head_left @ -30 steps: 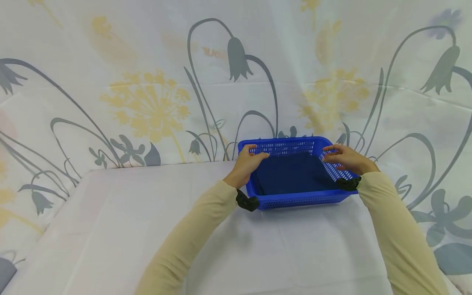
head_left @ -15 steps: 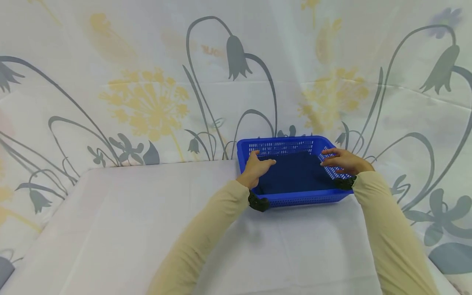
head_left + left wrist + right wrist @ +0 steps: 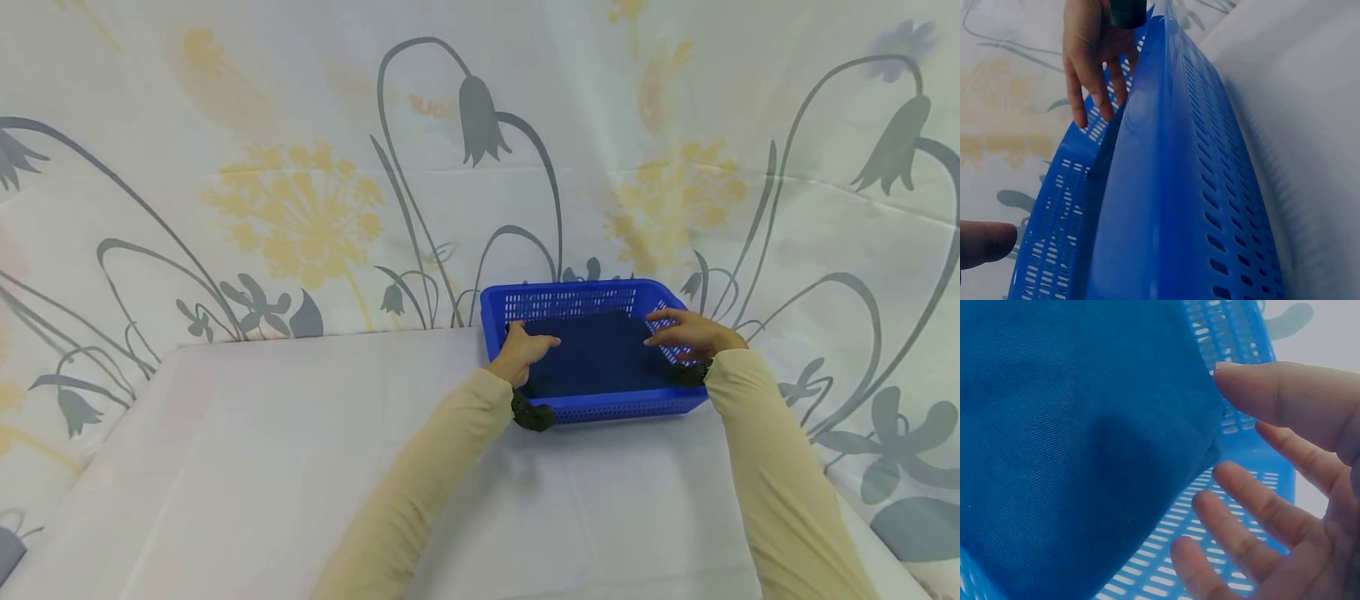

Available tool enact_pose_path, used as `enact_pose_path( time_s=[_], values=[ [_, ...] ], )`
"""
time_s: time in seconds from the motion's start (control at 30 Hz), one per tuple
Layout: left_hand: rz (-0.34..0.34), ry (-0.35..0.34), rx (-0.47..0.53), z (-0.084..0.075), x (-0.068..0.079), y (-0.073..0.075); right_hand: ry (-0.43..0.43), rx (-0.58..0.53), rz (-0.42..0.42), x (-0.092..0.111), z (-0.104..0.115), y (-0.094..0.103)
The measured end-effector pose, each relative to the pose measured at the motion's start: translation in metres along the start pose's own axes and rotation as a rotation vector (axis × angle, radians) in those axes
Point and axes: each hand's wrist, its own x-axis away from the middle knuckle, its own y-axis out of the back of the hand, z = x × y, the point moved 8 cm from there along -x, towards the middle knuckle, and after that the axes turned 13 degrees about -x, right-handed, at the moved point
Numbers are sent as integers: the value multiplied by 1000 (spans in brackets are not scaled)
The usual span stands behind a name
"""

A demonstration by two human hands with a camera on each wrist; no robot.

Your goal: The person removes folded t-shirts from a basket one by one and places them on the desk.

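A dark navy folded cloth [image 3: 600, 358] lies flat in a blue plastic basket [image 3: 622, 403] with slotted walls. At the basket's left end, my left hand [image 3: 519, 353] reaches in with thumb and fingers spread beside the cloth's left edge. Its thumb [image 3: 988, 244] shows in the left wrist view, over the inside of the basket. Over the right end is my right hand [image 3: 692, 335], its fingers [image 3: 1260, 503] extended and parted near the cloth's right corner. Nothing shows in its grasp. The left hand's lower fingers are partly hidden behind the hand.
The basket stands on a white-covered table [image 3: 285, 433], close against a flower-patterned curtain [image 3: 315, 167] behind it. Both forearms, in beige sleeves [image 3: 772, 467], cross the basket's front side, with black wrist devices [image 3: 532, 413] near its rim.
My left hand has moved right and slightly down, from the basket's left rim to over the cloth's left side. The right hand has shifted a little left and lower.
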Motion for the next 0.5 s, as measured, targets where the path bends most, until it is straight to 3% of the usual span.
enact_pose_path(
  time_s=[0.23, 0.5],
  values=[
    [17, 43, 8, 6, -4, -8, -55, 33, 8, -5, -8, -2],
    [-5, 65, -19, 12, -6, -10, -24, 11, 52, -13, -12, -7]
  ],
)
